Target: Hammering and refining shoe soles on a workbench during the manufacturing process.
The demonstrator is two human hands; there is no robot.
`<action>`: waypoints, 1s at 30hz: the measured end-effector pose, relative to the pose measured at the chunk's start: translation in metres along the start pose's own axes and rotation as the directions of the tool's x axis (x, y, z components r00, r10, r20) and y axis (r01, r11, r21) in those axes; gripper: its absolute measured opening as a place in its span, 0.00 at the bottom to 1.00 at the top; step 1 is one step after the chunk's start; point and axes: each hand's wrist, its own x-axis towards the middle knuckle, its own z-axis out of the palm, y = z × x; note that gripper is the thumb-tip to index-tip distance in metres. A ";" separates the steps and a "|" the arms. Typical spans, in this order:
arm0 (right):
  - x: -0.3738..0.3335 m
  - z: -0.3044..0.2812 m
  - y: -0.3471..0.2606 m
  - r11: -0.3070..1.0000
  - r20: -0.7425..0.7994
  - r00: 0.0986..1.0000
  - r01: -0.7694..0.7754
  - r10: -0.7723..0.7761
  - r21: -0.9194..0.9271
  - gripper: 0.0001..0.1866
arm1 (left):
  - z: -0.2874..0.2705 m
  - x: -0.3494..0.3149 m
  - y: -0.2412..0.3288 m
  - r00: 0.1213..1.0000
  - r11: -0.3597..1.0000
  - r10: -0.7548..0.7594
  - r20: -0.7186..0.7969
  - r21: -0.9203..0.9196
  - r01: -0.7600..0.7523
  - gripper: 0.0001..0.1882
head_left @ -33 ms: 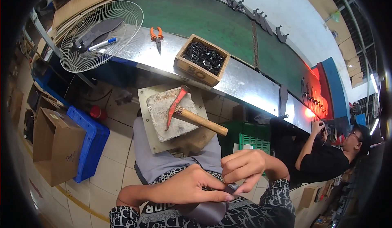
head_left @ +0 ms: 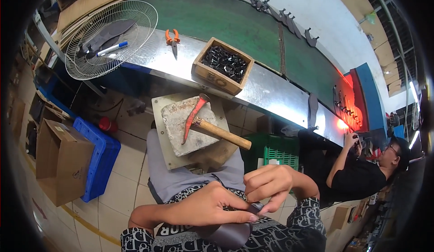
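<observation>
Low in front of my body, a dark, smooth, round-ended piece (head_left: 228, 236) lies under my left hand (head_left: 205, 205), whose thumb and fingers are closed on it. Just to the right, my right hand (head_left: 271, 186) has its fingers curled and its thumb pressed in. Its fingertips pinch a small dark shiny bit (head_left: 257, 207) beside the left fingertips; whether this is part of the larger piece cannot be made out. Ahead of my lap, a hammer (head_left: 221, 133) with a red curved head and wooden handle rests on a stone block (head_left: 174, 116).
Along the metal-edged bench (head_left: 285, 103) stand a wooden box (head_left: 219, 82) of small black clips, orange-handled pliers (head_left: 173, 43) and a wire basket (head_left: 149, 26) holding dark flat pieces and a marker. A blue crate (head_left: 106, 161) and cardboard box (head_left: 58, 161) sit left. A co-worker (head_left: 361, 170) works at right.
</observation>
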 end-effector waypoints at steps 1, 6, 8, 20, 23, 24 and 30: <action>0.000 0.000 0.001 1.000 0.001 1.000 -0.005 0.005 0.002 0.13 | 0.002 -0.001 -0.002 1.000 1.000 0.002 0.000 -0.005 -0.002 0.12; -0.008 -0.007 0.008 0.994 -0.085 0.992 -0.097 0.092 -0.050 0.20 | 0.005 -0.004 -0.012 0.972 0.998 0.060 -0.227 0.012 -0.059 0.13; -0.014 0.004 0.012 0.992 -0.161 0.980 -0.123 0.116 -0.032 0.21 | 0.006 -0.005 -0.008 0.966 1.000 0.029 -0.256 0.000 -0.030 0.13; -0.021 0.038 0.036 0.985 -0.495 0.864 -0.002 0.088 0.171 0.16 | 0.003 -0.001 -0.008 0.960 0.997 -0.077 -0.271 -0.033 0.071 0.10; -0.021 0.032 0.038 0.999 -0.459 0.887 -0.040 0.045 0.022 0.19 | -0.006 0.002 -0.002 0.971 0.980 -0.197 -0.137 -0.009 0.198 0.07; -0.022 0.029 0.036 0.999 -0.373 0.927 0.024 -0.030 -0.023 0.15 | -0.005 0.001 -0.003 0.970 0.979 -0.202 -0.136 -0.012 0.202 0.07; -0.011 0.017 0.032 0.989 -0.216 0.968 0.103 -0.124 -0.108 0.13 | -0.002 0.002 -0.010 0.988 0.993 -0.096 -0.121 -0.073 0.088 0.07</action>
